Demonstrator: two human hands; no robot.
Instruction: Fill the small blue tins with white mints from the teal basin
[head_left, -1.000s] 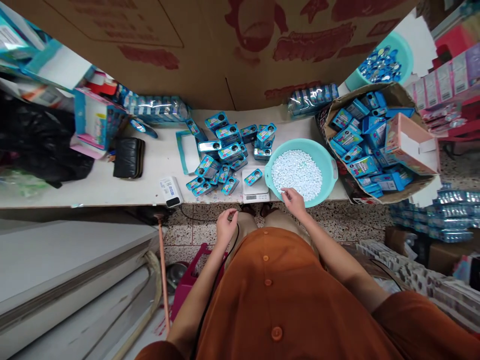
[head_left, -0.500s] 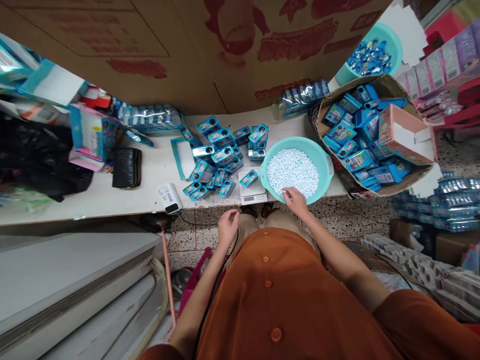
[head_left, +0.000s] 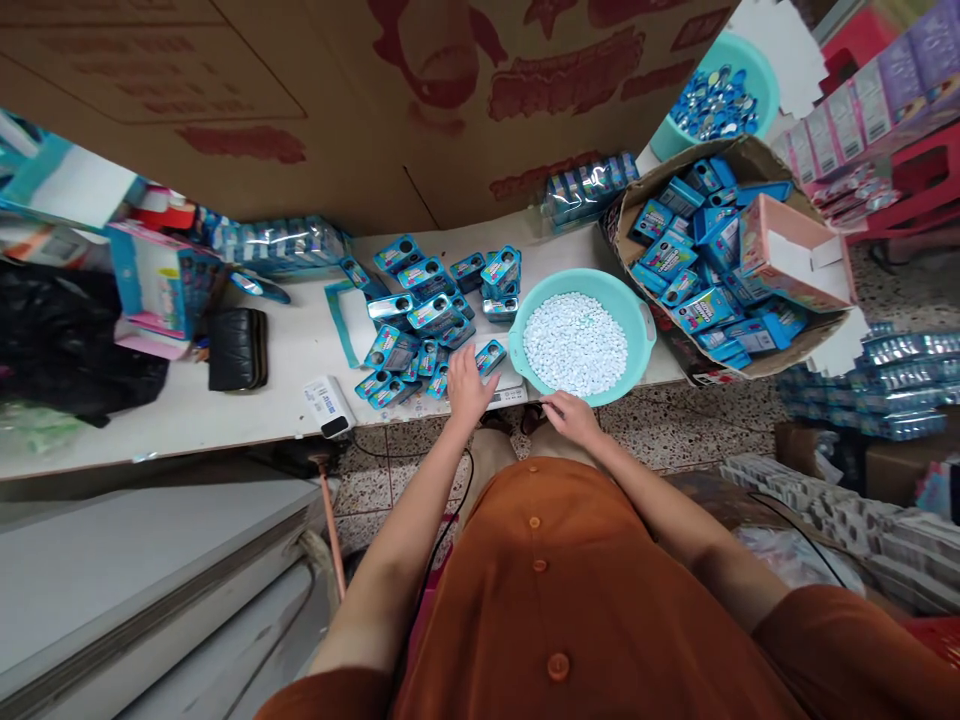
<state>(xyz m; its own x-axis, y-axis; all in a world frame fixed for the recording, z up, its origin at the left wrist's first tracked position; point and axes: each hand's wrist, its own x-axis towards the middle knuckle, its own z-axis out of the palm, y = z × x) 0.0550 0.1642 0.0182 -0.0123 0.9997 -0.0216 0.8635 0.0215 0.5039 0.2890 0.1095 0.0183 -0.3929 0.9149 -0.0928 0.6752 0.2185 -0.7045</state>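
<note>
My left hand [head_left: 466, 383] reaches over the table edge, fingers stretched out, its tips by a small blue tin [head_left: 491, 356] that lies on a white scale [head_left: 510, 392]. Beside it lies a heap of several like blue tins [head_left: 420, 310]. A teal basin [head_left: 639, 312] holds white tablets [head_left: 576, 343]. My right hand [head_left: 570, 415] hovers at the basin's near rim with its fingers pinched together; what they hold is too small to make out.
A cardboard box [head_left: 750, 160] full of blue tins stands at the right, a pink box [head_left: 795, 262] on it. Behind is a second teal basin [head_left: 757, 65]. A black wallet [head_left: 238, 348], a white device [head_left: 327, 405] and wrapped packs [head_left: 585, 186] lie on the table [head_left: 225, 420].
My left hand has risen from my lap to the tin on the scale. My right hand has drawn back from the tablets to the basin's near rim.
</note>
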